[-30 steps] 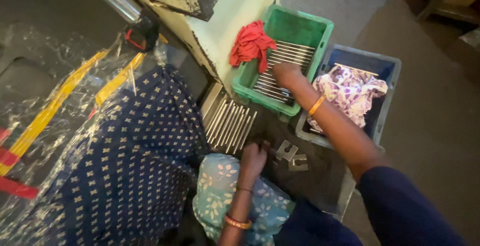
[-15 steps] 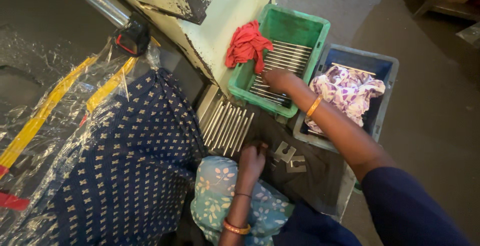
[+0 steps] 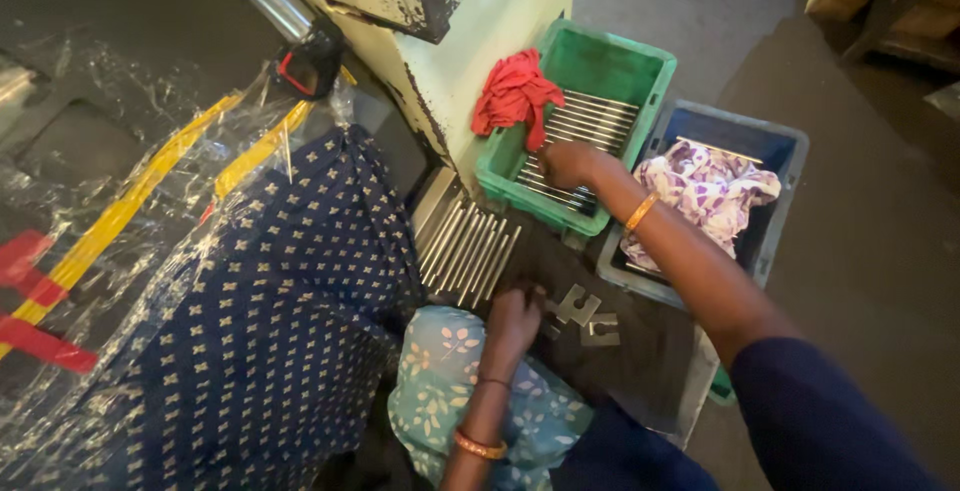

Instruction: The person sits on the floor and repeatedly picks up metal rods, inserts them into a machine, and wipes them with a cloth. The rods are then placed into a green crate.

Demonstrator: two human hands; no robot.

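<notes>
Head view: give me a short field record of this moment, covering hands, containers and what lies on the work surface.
right hand: reaching into the green crate, resting on the metal rods there; grip unclear
left hand: on the dark work surface, beside the flat metal pieces
loose rods: a row lying side by side, left of the flat pieces
red cloth: draped over the green crate's left rim
grey crate: right of the green one, holds a floral cloth

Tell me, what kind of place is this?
Probably a small metalworking shop: a green plastic crate of thin metal rods, flat notched metal plates on a dark bench, and a worn pale-green machine body.
</notes>
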